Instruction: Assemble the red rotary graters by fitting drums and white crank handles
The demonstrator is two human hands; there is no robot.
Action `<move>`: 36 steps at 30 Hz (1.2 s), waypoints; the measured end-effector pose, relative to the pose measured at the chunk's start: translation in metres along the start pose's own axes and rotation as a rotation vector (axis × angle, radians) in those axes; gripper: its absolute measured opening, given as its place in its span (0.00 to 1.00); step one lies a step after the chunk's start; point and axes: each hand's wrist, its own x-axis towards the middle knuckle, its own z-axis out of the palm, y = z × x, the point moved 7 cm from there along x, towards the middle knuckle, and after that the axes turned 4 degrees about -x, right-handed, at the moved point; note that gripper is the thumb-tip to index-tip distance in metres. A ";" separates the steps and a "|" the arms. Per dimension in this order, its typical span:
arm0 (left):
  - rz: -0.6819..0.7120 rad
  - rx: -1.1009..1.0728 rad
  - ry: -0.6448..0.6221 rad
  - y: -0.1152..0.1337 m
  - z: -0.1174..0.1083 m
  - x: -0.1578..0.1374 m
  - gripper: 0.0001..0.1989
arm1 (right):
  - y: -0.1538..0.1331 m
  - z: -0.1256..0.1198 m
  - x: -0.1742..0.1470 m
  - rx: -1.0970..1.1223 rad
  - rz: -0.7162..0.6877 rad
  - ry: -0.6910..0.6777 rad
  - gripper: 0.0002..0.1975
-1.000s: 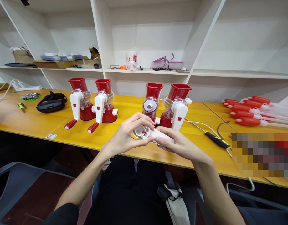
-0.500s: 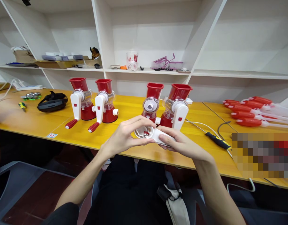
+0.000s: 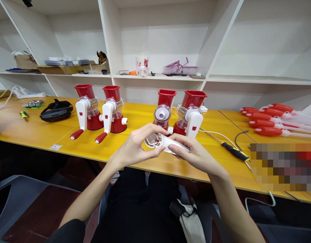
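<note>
Both my hands hold a white crank handle point(image 3: 162, 142) above the front edge of the yellow table point(image 3: 135, 121). My left hand point(image 3: 137, 145) pinches its round hub end, which shows a small red part inside. My right hand point(image 3: 193, 153) grips the flat arm of the handle from the right. Just behind the handle stands a red grinder without a crank point(image 3: 163, 110), its round white front facing me. Beside it on the right is a red grinder with a white crank point(image 3: 192, 113).
Two more red grinders point(image 3: 87, 108) point(image 3: 112, 109) with white cranks stand at the left. A black headset point(image 3: 56, 110) and a small screwdriver point(image 3: 23, 115) lie far left. A black-handled screwdriver point(image 3: 234, 153) and cables lie right, with several red-handled parts point(image 3: 269, 121) beyond. Shelves hold clutter.
The handle has been raised slightly and tilted flatter between my hands. My right fingers have shifted over the top of its arm.
</note>
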 end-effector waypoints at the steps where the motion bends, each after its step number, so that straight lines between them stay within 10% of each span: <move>1: -0.012 0.016 -0.006 -0.001 0.000 0.000 0.15 | -0.003 -0.001 0.000 -0.032 -0.012 0.015 0.15; 9: -0.042 0.042 -0.195 -0.005 0.006 -0.004 0.19 | -0.006 0.000 -0.002 -0.118 0.012 0.014 0.15; 36: -0.027 -0.056 0.123 -0.008 -0.028 -0.003 0.16 | 0.000 -0.016 -0.010 0.004 -0.029 0.013 0.25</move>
